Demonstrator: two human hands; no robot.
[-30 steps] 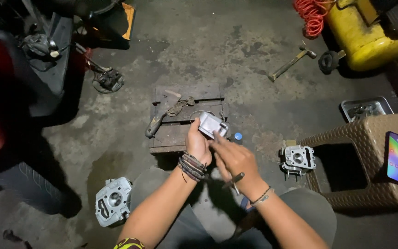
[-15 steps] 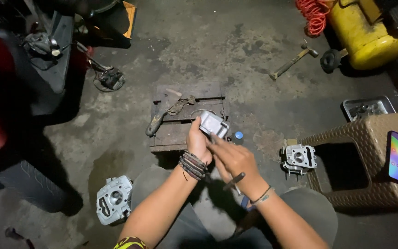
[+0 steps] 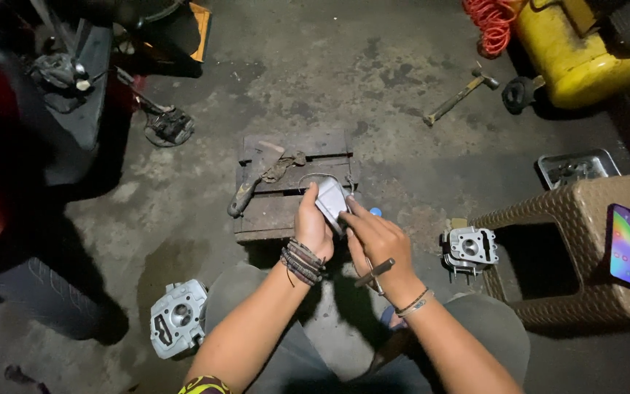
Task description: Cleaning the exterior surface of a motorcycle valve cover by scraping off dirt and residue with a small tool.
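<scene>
My left hand (image 3: 313,228) grips a small silvery metal part (image 3: 332,202) and holds it tilted above the front edge of a low wooden board (image 3: 271,211). My right hand (image 3: 378,244) touches the part's lower right side with its fingertips, and a thin metal tool (image 3: 373,273) sticks out below that palm. Beaded bracelets circle my left wrist. A small blue object (image 3: 375,212) shows just behind my right fingers.
A cylinder head (image 3: 176,318) lies by my left knee, another cylinder head (image 3: 469,249) beside a woven stool (image 3: 585,248) carrying a phone (image 3: 628,246). A hammer (image 3: 459,97), metal tray (image 3: 576,168), yellow tank (image 3: 574,51) and orange hose (image 3: 490,25) lie beyond. A motorcycle (image 3: 52,109) stands left.
Both hands stay on the metal part, which has turned slightly in my left hand. The view has shifted a little.
</scene>
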